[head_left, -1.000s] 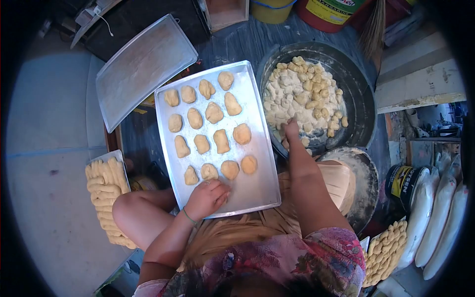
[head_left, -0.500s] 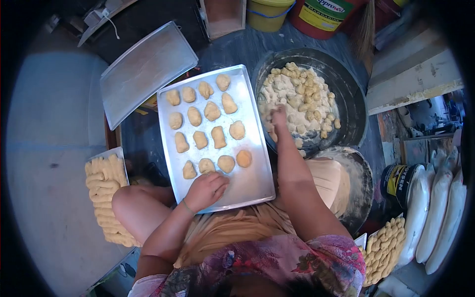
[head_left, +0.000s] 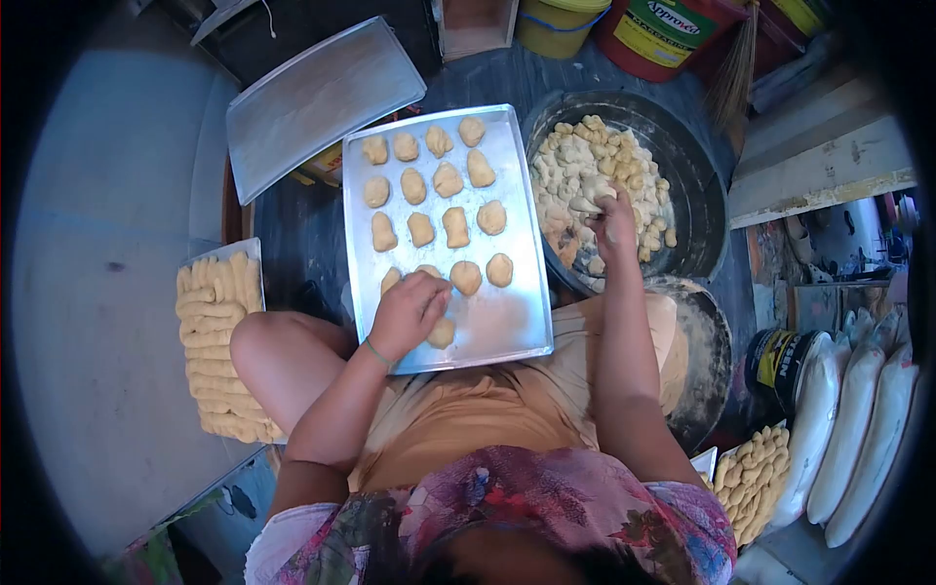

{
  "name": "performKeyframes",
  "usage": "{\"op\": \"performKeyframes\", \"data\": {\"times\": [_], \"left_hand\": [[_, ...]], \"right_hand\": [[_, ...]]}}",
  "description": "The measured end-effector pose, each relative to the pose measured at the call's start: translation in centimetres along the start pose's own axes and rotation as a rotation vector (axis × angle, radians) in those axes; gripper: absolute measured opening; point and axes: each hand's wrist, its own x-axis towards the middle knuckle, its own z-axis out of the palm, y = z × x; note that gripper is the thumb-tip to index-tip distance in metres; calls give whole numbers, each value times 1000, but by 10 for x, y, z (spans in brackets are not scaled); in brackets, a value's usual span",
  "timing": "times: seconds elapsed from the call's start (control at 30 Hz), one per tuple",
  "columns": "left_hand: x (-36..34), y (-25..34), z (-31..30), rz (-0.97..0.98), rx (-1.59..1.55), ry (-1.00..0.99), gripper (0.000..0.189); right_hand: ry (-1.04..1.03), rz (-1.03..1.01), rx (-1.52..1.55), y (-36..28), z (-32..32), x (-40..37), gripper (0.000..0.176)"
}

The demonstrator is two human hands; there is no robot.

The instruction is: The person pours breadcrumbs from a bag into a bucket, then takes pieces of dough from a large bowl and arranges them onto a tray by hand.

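Note:
A metal tray (head_left: 517, 331) lies across my lap, bearing rows of dough pieces (head_left: 447, 179). Over its lower left part is my left hand (head_left: 409, 314), fingers curled and closed; what they hold, if anything, is hidden. A dough piece (head_left: 442, 333) rests on the tray just below those fingers. To the right, a round dark basin (head_left: 697, 185) contains many floured dough pieces (head_left: 575, 161). My right hand (head_left: 616, 229) is above the basin's near part, its fingers closed around a piece of dough.
An empty metal tray (head_left: 327, 102) leans behind at upper left. Braided dough (head_left: 219, 341) fills a tray at left, with more dough (head_left: 751, 483) at lower right. Buckets (head_left: 653, 37) stand at the back, a second basin (head_left: 717, 361) near my right knee, plastic-wrapped bags (head_left: 848, 439) farther right.
My right hand has risen from the flour with dough in its fingers. Another dough piece now shows on the tray below my left hand. The whole view has shifted.

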Motion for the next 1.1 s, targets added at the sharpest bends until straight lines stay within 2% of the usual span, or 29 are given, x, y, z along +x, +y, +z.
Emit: {"op": "performKeyframes", "data": {"times": [0.1,0.17,0.2,0.23,0.27,0.3,0.37,0.47,0.57,0.6,0.7,0.83,0.93,1.03,1.1], "left_hand": [[-2,-2,4,41,-34,59,11],[-4,1,5,81,4,21,13],[-5,3,5,103,26,3,14],[-7,2,6,89,61,-45,14],[-10,0,8,74,97,-94,13],[-13,-1,10,57,134,-141,13],[-20,-4,12,68,173,-187,14],[-33,5,19,98,271,-199,15],[-39,12,25,118,353,-234,19],[-41,15,28,129,382,-246,20],[-45,16,40,177,448,-231,21],[-43,5,56,269,499,-107,30],[-43,3,61,265,456,-83,30],[-44,3,60,289,478,-95,28],[-43,9,59,237,418,-91,25]], "right_hand": [[-142,7,243,-31,33,-86,44],[-296,52,386,-11,52,-141,41],[-297,104,313,13,59,-159,44],[-307,146,95,39,61,-175,43],[-459,-126,-418,65,54,-182,40],[-511,-107,-683,68,54,-194,34],[-509,-294,-794,76,59,-203,34],[-345,-753,-737,72,55,-191,33],[-208,-379,-478,52,55,-191,37],[-182,-427,-504,45,54,-193,41],[-399,-601,-1193,34,48,-197,40],[-320,-574,-1003,42,50,-202,35],[-367,-597,-1111,36,52,-200,31],[-366,-508,-1068,47,51,-197,28],[-350,-507,-1037,51,52,-197,27]]}}
